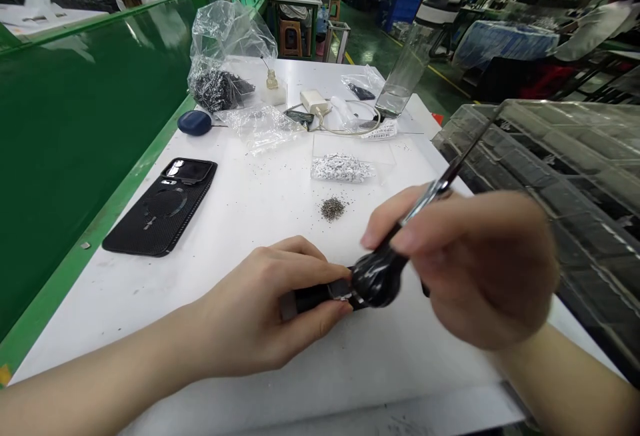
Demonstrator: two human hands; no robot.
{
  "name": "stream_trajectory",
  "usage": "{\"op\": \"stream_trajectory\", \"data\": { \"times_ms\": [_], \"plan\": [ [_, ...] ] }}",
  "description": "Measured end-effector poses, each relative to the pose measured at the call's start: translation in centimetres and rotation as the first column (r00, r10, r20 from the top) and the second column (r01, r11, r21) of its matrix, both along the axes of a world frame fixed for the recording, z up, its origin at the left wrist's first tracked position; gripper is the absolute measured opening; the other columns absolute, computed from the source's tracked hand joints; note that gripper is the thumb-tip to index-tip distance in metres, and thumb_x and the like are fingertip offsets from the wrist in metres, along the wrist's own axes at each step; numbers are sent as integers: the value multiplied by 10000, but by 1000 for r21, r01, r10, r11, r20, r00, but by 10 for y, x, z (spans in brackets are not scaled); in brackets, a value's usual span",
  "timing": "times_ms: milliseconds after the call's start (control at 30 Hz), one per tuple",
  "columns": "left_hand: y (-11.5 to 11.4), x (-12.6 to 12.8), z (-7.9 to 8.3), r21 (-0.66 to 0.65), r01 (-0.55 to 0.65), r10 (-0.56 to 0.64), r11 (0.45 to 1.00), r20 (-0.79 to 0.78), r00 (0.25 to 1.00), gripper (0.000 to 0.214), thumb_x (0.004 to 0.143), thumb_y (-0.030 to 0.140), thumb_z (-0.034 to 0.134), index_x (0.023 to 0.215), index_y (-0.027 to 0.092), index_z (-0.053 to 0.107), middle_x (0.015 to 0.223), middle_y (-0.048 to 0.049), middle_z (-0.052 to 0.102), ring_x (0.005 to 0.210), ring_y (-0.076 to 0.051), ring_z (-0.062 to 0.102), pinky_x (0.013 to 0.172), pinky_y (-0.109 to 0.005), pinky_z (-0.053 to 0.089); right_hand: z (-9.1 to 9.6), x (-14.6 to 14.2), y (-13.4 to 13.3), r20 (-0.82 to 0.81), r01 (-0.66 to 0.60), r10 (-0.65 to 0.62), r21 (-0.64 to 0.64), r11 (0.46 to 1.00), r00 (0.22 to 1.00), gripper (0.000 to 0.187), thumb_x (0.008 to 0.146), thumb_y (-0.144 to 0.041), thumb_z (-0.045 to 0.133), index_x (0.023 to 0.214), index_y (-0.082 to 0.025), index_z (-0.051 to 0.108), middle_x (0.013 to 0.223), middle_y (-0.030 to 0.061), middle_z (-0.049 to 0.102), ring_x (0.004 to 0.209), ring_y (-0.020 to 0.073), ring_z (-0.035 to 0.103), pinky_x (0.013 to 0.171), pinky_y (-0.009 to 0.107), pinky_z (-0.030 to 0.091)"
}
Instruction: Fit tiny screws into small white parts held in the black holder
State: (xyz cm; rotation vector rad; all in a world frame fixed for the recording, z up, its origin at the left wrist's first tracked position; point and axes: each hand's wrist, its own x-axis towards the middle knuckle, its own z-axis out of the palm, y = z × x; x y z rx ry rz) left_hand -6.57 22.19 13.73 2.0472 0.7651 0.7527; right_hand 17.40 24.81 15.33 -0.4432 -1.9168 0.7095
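Left grip (265, 309) is pinching a narrow black strip (313, 298) between thumb and fingers, a small metal piece (341, 289) showing at its end. Right grip (475, 269), blurred, is closing around a slim dark tool (450, 173); we cannot make out its tip behind a glossy black bulb (377, 281) that is touching the strip. Both hands are working just above the white table (250, 203), near its front edge. Ahead, dark granules (333, 209) are lying in a small loose heap, with stray specks scattering around them, while silver pieces (343, 168) are sitting in a clear bag. A black phone case (160, 206) is lying off to the left.
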Motion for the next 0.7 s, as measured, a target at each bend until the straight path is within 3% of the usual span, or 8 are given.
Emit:
{"op": "stream_trajectory", "data": {
  "times_ms": [67,167,233,333,400,500,567,700],
  "plan": [
    [-1,-1,-4,28,-29,29,999,8,1000,260,1032,168,689,1255,229,807,1041,-37,833,934,-188,764,765,-251,628,3,4,3,-70,146,-147,-23,989,987,299,1025,-85,593,1132,-307,762,985,19,803,787,199,724,632,351,550],
    [-1,-1,-7,95,-68,63,993,49,997,306,997,142,742,1290,224,777,1080,-40,836,904,-174,787,765,-247,647,11,15,13,97,196,-187,-99,976,978,301,940,-20,645,947,-279,798,802,-30,781,633,142,656,536,308,439],
    [-2,0,-7,149,-70,55,986,98,994,236,979,91,750,1168,228,784,1094,-33,853,943,-174,797,843,-257,659,15,25,22,297,154,-92,-194,969,950,254,888,-41,659,855,-248,802,687,-36,742,580,130,615,534,298,413],
    [-2,0,-3,247,-66,30,967,148,989,224,966,24,741,1018,237,786,1192,-32,860,1011,-175,792,909,-269,662,17,35,30,561,116,153,-414,903,814,182,879,-137,662,838,-218,819,613,-26,713,560,137,608,539,282,435],
    [-1,-1,0,301,-57,19,952,128,992,256,952,-10,737,1008,235,787,1235,-43,849,1017,-182,781,919,-293,667,15,37,33,618,109,268,-503,858,739,181,896,-179,656,848,-209,828,555,-34,694,503,137,596,500,270,434],
    [1,-4,6,341,-64,29,938,106,994,301,921,-45,736,1013,239,780,1175,-40,846,1016,-202,767,904,-339,669,15,35,34,651,123,324,-544,830,687,177,922,-223,667,898,-209,842,526,-44,708,442,130,588,487,263,447],
    [2,-4,8,355,-93,52,930,125,991,323,905,-47,738,1013,254,781,1060,-18,841,947,-205,759,856,-362,662,20,38,37,670,176,262,-512,841,694,178,946,-286,682,950,-218,847,573,-31,750,472,137,609,518,269,458],
    [3,0,9,372,-141,96,917,137,986,354,900,-62,718,1009,270,770,905,21,811,811,-190,735,781,-386,626,39,68,48,694,445,-104,-333,831,713,295,1021,-418,618,1077,-221,830,657,4,766,574,164,614,579,300,433]
  ]
}}
